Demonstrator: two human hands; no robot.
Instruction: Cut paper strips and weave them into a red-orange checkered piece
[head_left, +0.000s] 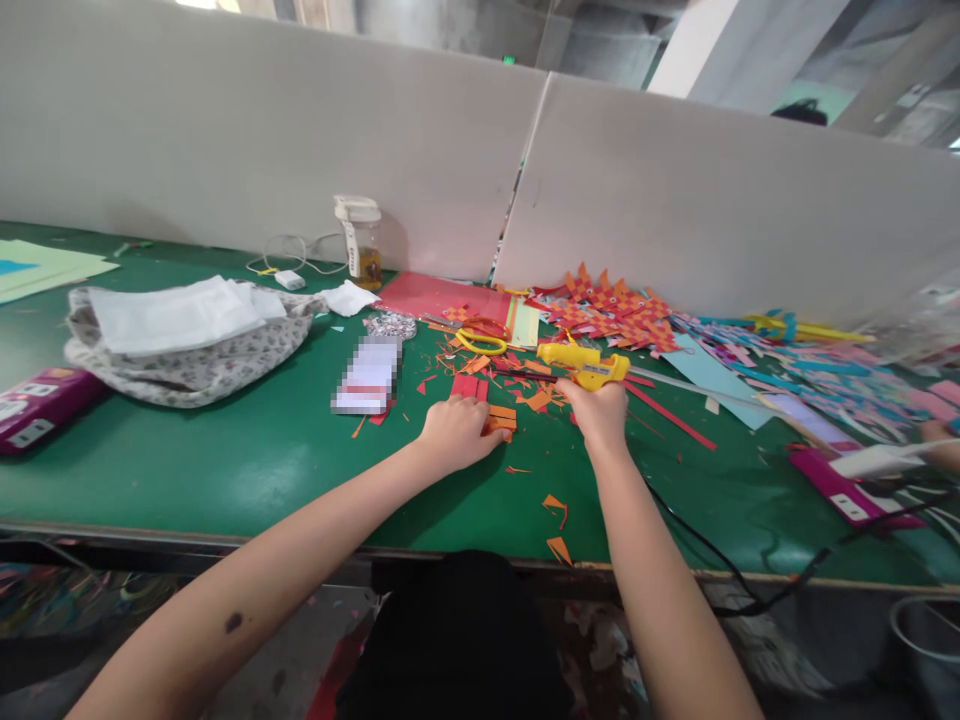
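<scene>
My left hand (459, 432) is on the green table, its fingers and thumb closed on a small piece of red and orange paper strips (501, 418). Part of that piece is hidden under the hand. My right hand (604, 412) grips a yellow hot glue gun (592, 368), whose nozzle points left. A clear glue stick (660, 379) sticks out of its back end. Just beyond both hands lie yellow-handled scissors (481, 343) among red and orange paper scraps (537, 399).
A pixelated phone (369, 374) lies left of my hands. Woven orange paper pieces (611, 312) are heaped by the partition (720, 200). A patterned cloth bag (191, 365), a bottle (364, 245) and power strips (847, 490) surround the workspace. A black cord (705, 548) runs near my right arm.
</scene>
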